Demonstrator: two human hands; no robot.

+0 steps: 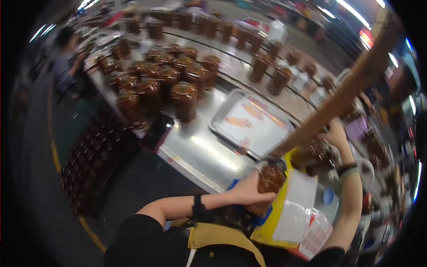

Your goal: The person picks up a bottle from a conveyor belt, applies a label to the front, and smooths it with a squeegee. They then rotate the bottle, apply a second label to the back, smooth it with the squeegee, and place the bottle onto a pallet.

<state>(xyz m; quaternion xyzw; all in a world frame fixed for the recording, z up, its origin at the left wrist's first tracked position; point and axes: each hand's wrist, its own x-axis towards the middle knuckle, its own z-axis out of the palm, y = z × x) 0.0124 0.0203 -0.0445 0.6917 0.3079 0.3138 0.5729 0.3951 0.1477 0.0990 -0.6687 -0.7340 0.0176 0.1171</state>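
My left hand (250,189) is wrapped round a glossy amber-brown jar (271,178), which leans at a tilt above the near part of the bench. Thumb and fingers lie on either side of it. My right hand (336,137) is stretched out to the far right, by a group of brown jars (311,153). Its fingers are partly hidden and blurred, so I cannot make out what they touch. Below the hands lies a yellow sheet (267,231) with white label sheets (296,207) on it, next to a red-and-white sheet (316,238).
Several brown jars (183,102) crowd the metal bench's left end, beside a phone (158,132). A metal tray (218,127) holds pinkish pieces. A wooden post (338,100) slants across the right. Jars line a conveyor (235,51) behind; a person (66,62) is far left.
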